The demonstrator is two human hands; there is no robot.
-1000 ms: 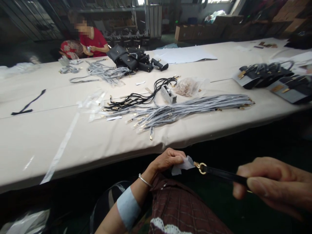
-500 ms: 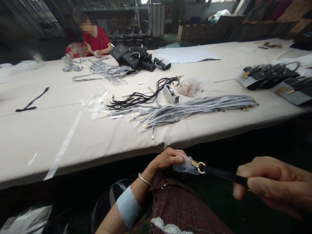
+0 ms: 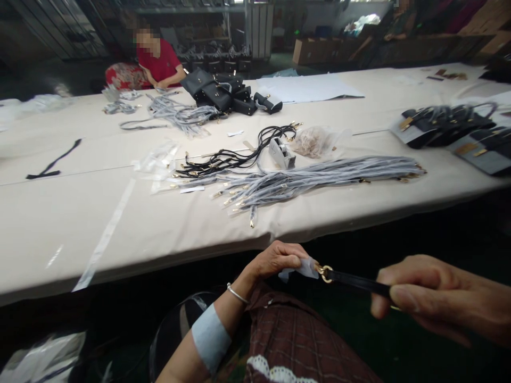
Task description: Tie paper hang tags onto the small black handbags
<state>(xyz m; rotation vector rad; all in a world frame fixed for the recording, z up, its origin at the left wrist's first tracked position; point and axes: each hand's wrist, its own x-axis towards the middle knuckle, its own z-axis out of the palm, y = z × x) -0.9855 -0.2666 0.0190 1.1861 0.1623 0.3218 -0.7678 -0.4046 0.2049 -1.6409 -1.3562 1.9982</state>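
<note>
A black strap (image 3: 355,282) with a gold ring and clasp (image 3: 325,273) stretches between my hands, in front of the table edge. My right hand (image 3: 423,292) pinches the strap between thumb and fingers. My left hand (image 3: 281,259) is closed around a translucent plastic sleeve (image 3: 307,267), from which the clasp end sticks out. Beyond them on the table lies a bundle of straps in plastic sleeves (image 3: 319,178), their gold clasps showing at the ends. Several bare black straps (image 3: 223,164) lie behind that bundle.
A tape dispenser (image 3: 282,154) stands beside a plastic bag of small brown pieces (image 3: 313,142) on the cream-covered table (image 3: 131,239). Black handbags (image 3: 215,93) are heaped at the far side, near a person in red (image 3: 163,64). More handbags (image 3: 443,125) lie at the right.
My right hand has moved slightly left, closer to my left hand, with the strap. The plastic sleeve has bunched up a little. The person in red has lowered their hands.
</note>
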